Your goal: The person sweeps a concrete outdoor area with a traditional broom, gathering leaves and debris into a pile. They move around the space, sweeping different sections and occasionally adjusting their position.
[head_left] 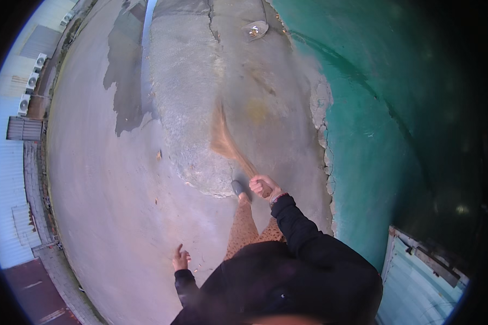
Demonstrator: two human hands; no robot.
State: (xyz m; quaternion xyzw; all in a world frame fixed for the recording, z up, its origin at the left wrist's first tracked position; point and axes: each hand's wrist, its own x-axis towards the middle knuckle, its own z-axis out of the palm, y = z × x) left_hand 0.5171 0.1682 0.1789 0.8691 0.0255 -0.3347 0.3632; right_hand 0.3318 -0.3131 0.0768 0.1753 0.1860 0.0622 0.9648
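Observation:
My right hand (263, 187) is closed around the handle of a brown broom (228, 145). The broom slants away from me over the concrete, and its bristle end is smeared by motion, so I cannot tell whether it touches the ground. Out to the left side, my left hand (181, 258) hangs with its fingers apart and nothing in it. Farther ahead, a grey scoop like a dustpan (255, 31) sits on the ground with small bits of litter in it.
Beneath me lies cracked concrete (184, 108), with a raised, broken edge by my shoe (237, 188). A green surface (363, 135) borders it at right. A pale metal panel (417, 279) stands near right. Buildings with air-conditioner units (24, 104) line the far left.

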